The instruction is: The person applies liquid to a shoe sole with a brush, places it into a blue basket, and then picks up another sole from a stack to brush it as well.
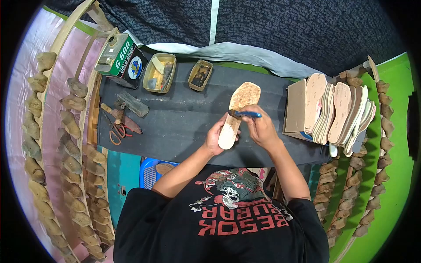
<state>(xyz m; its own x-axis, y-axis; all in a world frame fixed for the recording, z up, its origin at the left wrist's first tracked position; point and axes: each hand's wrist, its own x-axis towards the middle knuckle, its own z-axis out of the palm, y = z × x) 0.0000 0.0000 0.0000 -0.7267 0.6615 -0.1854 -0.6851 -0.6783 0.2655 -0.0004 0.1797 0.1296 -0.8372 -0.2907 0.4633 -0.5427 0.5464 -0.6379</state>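
Note:
A pale, sole-shaped piece (245, 94) is held over the dark work surface, its upper part covered in brownish smears. My left hand (215, 136) grips its lower end from the left, fingers wrapped round the edge. In my right hand (260, 128) is a brush with a blue handle (250, 114), pinched between the fingers. The dark tip of the brush is against the middle of the sole piece, near its narrow part.
Behind stand a G 600 can (125, 61), a tray with scraps (159, 74) and a small container with dark residue (201, 75). Scissors (115, 131) and a hammer (118, 115) lie left. At right, a cardboard box (296, 107) holds stacked soles (340, 107). Shoe lasts (70, 125) line side racks.

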